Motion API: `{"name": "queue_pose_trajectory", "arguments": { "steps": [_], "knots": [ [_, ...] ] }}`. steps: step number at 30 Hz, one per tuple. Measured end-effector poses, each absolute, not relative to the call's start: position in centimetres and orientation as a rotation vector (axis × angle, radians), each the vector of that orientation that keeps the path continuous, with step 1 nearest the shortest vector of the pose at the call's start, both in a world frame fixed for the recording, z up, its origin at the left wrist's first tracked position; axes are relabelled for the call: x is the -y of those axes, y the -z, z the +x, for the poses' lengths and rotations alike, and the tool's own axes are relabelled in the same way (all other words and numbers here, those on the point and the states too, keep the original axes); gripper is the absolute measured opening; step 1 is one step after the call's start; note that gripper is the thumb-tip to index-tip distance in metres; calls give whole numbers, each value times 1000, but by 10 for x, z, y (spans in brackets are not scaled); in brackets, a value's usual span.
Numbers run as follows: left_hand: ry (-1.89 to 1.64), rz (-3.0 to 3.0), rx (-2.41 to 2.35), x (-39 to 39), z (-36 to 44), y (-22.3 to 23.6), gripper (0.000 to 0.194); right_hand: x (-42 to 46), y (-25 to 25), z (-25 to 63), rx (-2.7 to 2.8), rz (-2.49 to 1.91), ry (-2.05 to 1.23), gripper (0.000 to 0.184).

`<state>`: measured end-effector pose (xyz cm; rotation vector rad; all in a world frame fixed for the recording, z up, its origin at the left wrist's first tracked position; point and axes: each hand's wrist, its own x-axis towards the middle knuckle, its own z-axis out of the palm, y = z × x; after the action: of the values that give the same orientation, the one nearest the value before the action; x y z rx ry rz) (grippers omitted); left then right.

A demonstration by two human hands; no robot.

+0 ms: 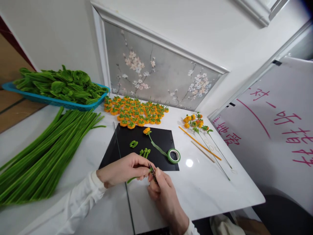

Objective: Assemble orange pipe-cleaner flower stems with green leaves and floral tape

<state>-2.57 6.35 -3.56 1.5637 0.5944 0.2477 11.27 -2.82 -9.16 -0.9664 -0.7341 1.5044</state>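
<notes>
My left hand [124, 169] is closed in a pinch on a green pipe cleaner piece [132, 179] at the near edge of a black mat [161, 137]. My right hand [162, 192] is closed on a small dark tool [153, 173], its tip meeting the green piece. On the mat lie small bent green pieces [133, 143], a short green bundle [145, 152], an orange flower on a stem [147, 131] and a roll of green tape [174, 156].
A long bundle of green pipe cleaners [41, 153] lies at the left. A blue basket of green leaves [58, 86] stands behind it. Several orange flower heads [134, 112] crowd the back. A finished flower sprig [195, 122] and thin sticks [200, 145] lie right. A lettered white board [276, 130] leans at right.
</notes>
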Motion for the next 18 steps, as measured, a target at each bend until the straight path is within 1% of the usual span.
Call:
{"name": "queue_pose_trajectory", "arguments": {
  "steps": [4,8,13,18],
  "knots": [
    [-279,1620,-584,-64,-24,40,25,29,91,112,660,-910,-1554,42],
    [-260,1603,-565,-64,-24,41,25,32,89,112,631,-890,-1596,42],
    [-298,1603,-543,-63,-25,40,30,32,85,111,626,-894,-1586,43],
    [-297,1598,-535,-63,-25,38,31,33,83,110,598,-864,-1616,43]
  ]
}}
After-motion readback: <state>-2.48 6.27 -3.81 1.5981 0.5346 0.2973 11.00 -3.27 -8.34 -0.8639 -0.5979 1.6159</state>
